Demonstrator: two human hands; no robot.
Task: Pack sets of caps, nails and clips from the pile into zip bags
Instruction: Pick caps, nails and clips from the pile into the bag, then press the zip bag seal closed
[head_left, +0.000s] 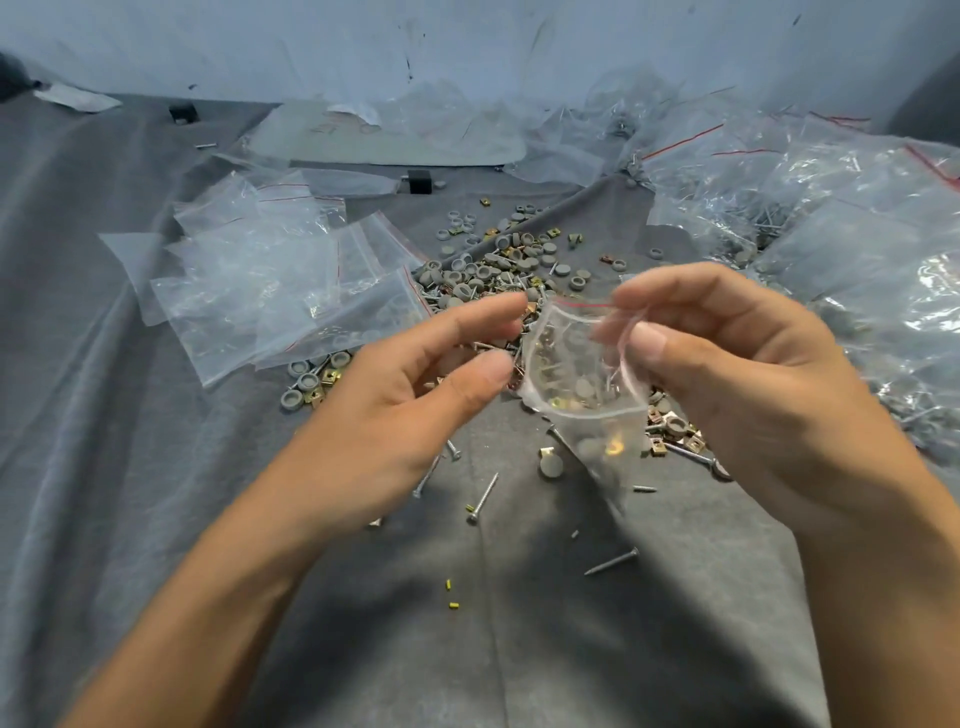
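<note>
Left forearm (218, 571) and right forearm (878, 571) both come in bare from the near corners, angling toward each other. The left hand (410, 395) is loose, with index finger and thumb reaching right, a gap between them and nothing gripped. The right hand (737, 374) pinches the top edge of a zip bag (582, 374) between thumb and index, the other fingers curled behind.

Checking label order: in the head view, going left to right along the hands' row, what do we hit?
stack of flat zip bags → left hand → held zip bag → right hand → heap of bags
</note>
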